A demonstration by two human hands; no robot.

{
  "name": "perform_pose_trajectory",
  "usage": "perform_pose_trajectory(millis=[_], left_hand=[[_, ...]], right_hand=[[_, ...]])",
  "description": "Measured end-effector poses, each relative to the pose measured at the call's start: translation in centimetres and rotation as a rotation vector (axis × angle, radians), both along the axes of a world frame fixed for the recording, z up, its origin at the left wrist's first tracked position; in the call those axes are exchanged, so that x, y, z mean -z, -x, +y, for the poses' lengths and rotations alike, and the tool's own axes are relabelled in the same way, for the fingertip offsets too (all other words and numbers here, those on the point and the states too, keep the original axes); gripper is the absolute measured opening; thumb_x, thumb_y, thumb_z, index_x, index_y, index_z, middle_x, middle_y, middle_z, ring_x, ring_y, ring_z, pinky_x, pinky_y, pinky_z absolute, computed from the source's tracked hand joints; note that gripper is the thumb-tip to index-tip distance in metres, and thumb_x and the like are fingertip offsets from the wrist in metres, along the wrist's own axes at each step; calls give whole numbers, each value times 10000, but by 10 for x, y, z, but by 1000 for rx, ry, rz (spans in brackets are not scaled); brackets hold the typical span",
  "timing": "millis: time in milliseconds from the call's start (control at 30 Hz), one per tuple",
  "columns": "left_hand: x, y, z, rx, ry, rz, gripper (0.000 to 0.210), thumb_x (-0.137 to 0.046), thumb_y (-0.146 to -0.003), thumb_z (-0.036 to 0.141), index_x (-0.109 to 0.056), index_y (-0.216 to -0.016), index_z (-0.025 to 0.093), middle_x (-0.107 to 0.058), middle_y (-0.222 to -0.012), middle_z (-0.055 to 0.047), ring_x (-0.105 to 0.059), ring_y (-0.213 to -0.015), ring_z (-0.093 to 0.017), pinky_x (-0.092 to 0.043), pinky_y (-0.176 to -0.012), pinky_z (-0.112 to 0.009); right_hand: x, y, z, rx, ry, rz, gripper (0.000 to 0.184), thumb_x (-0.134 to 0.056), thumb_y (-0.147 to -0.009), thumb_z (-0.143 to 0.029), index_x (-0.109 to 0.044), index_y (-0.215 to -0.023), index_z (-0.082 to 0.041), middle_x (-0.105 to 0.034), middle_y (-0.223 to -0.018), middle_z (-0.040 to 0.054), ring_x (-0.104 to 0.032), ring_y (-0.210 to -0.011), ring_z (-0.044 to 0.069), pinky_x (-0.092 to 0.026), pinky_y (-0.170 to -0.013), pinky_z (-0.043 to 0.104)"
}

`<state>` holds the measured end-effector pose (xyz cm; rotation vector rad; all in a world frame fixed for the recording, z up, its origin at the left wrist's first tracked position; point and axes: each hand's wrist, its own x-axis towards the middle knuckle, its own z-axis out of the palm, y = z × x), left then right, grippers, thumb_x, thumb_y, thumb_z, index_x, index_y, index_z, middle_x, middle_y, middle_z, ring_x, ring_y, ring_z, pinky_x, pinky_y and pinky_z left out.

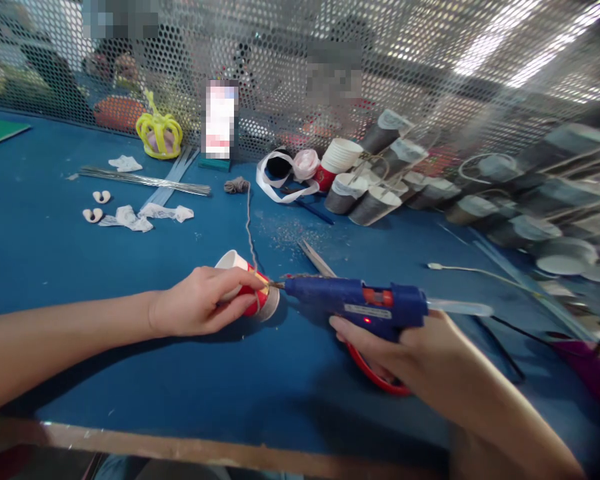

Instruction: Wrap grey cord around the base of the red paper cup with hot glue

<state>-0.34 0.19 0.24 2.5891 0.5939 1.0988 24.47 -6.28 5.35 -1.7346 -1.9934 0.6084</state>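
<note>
My left hand (207, 301) is closed around a red and white paper cup (229, 259) lying tilted over the blue table. Grey yarn (249, 227) runs from a small bundle (237, 185) down to the cup, and a grey band covers the cup's right end. In my right hand (395, 350) is a blue hot glue gun (340, 297) with a clear glue stick (460, 307) in its back and a lit red light. The nozzle is at the cup's grey end, close to my left fingertips. Under the gun lie scissors (317, 258) with red handles, partly hidden.
Several grey-wrapped cups (377, 205) stand at the back right, beside stacked white cups (341, 155) and white ribbon (263, 180). A phone (219, 123) leans against the mesh panel. Metal wires (145, 181), lace pieces (167, 212) and a yellow basket (159, 137) are at left.
</note>
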Motion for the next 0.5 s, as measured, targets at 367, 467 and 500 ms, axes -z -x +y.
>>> perform_pose_trajectory(millis=[367, 467, 500], left_hand=[[1, 0, 0, -27, -41, 4, 128, -425, -906, 189, -513, -991, 150, -706, -778, -32, -639, -566, -99, -483, -530, -164], [1, 0, -1, 6, -41, -5, 131, -432, -901, 178, -515, -996, 144, -713, -814, -51, -670, -654, -110, -504, -574, -160], [1, 0, -1, 16, -43, -7, 133, -433, -900, 175, -516, -999, 143, -714, -826, -55, -676, -678, -113, -509, -588, -160]], right_hand=[[-7, 4, 18, 63, 227, 43, 290, -565, -738, -445, -554, -567, -211, -547, -405, -18, -481, -341, 117, -391, -330, 224], [-5, 7, 19, 96, 192, 35, 312, -542, -756, -456, -526, -551, -221, -505, -377, -30, -438, -316, 110, -361, -312, 227], [-5, 8, 19, 98, 172, 30, 329, -534, -761, -460, -511, -534, -223, -494, -368, -32, -421, -305, 107, -349, -305, 228]])
